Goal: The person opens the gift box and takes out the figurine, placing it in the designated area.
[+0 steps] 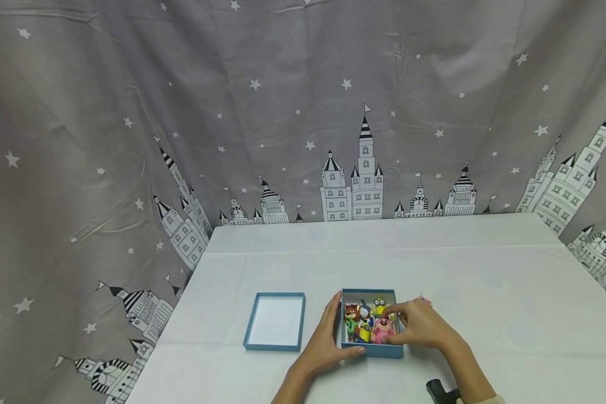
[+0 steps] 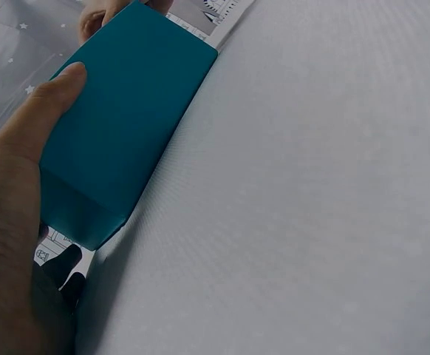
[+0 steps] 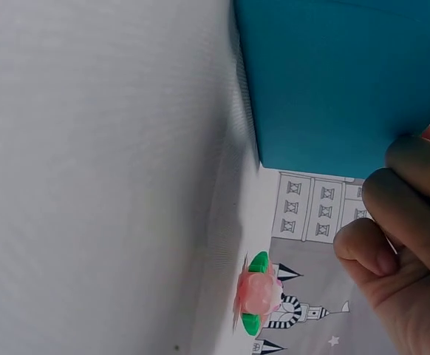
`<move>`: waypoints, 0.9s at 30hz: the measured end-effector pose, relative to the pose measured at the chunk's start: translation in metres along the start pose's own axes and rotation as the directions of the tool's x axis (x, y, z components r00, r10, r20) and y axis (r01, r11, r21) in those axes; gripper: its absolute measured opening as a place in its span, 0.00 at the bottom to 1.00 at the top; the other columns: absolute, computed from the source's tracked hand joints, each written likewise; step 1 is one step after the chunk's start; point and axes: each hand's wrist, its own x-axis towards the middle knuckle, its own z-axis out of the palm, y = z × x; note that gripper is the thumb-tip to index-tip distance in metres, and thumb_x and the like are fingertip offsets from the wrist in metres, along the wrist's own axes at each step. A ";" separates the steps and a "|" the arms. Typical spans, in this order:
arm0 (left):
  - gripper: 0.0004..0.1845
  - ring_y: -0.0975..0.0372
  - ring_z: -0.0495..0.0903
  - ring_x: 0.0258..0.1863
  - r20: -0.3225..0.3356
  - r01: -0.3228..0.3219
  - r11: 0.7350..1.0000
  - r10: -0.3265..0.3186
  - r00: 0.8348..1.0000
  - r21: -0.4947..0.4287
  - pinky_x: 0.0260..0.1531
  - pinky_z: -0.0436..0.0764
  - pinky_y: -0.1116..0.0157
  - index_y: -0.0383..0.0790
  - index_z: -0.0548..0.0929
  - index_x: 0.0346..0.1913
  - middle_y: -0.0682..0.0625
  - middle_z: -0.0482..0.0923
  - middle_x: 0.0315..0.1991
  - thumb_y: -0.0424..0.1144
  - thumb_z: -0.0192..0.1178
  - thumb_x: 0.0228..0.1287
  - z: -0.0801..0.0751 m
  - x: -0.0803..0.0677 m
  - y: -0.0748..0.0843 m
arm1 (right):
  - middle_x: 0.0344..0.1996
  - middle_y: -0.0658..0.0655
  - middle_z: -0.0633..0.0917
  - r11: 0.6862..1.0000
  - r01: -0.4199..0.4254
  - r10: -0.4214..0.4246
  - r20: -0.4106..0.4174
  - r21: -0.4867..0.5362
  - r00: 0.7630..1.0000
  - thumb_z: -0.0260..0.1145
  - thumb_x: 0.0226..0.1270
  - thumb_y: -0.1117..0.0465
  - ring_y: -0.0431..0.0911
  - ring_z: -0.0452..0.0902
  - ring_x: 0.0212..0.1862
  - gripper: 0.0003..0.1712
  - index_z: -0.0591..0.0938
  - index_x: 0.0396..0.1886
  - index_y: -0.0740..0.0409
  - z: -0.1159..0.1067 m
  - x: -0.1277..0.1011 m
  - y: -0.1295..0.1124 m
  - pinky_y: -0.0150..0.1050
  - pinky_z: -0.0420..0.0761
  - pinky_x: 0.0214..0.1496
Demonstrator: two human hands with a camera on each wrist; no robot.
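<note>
Left hand (image 1: 328, 336) braces box (image 1: 371, 351) wall, thumb along front. Right hand (image 1: 418, 324) dips inside, fingertips on pink pig (image 1: 382, 331); grip closure unclear. Risk: crowded toys beside grip topple or snag; pink toy (image 3: 258, 293) outside could get knocked.

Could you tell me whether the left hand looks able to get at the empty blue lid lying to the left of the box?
Probably yes. The left hand rests against the left wall of the blue box, and the lid lies just beside it on the table with nothing between them; it would only have to let go of the box.
</note>
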 end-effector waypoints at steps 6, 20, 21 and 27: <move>0.62 0.49 0.51 0.68 -0.003 -0.007 1.000 0.007 1.000 0.005 0.60 0.58 0.44 0.47 0.42 0.73 0.50 0.44 0.72 0.58 0.71 0.40 0.000 0.000 0.000 | 0.09 0.39 0.59 1.000 -0.001 0.001 -0.003 0.011 1.000 0.75 0.41 0.43 0.33 0.50 0.15 0.25 0.85 0.37 0.53 0.001 0.001 0.000 0.26 0.52 0.15; 0.62 0.49 0.51 0.68 0.000 -0.003 1.000 0.003 1.000 0.007 0.60 0.59 0.44 0.50 0.41 0.73 0.50 0.44 0.72 0.58 0.72 0.40 0.000 0.000 -0.001 | 0.12 0.40 0.65 1.000 -0.015 0.015 0.015 0.012 1.000 0.75 0.41 0.41 0.33 0.55 0.17 0.27 0.85 0.39 0.53 0.002 0.002 0.001 0.27 0.57 0.15; 0.62 0.49 0.51 0.68 0.002 -0.001 1.000 0.001 1.000 0.007 0.60 0.59 0.44 0.50 0.41 0.73 0.49 0.44 0.72 0.58 0.72 0.40 0.000 0.000 -0.001 | 0.12 0.40 0.65 1.000 -0.014 0.013 0.018 0.011 1.000 0.75 0.41 0.41 0.33 0.55 0.17 0.28 0.85 0.39 0.53 0.002 0.002 0.001 0.27 0.57 0.15; 0.62 0.48 0.51 0.68 0.006 0.007 1.000 -0.007 1.000 0.007 0.60 0.59 0.43 0.48 0.41 0.73 0.46 0.44 0.72 0.58 0.72 0.40 0.000 0.000 -0.001 | 0.12 0.39 0.65 1.000 -0.010 0.009 0.019 0.012 1.000 0.76 0.40 0.42 0.33 0.56 0.17 0.27 0.85 0.38 0.54 0.001 0.003 0.000 0.27 0.58 0.16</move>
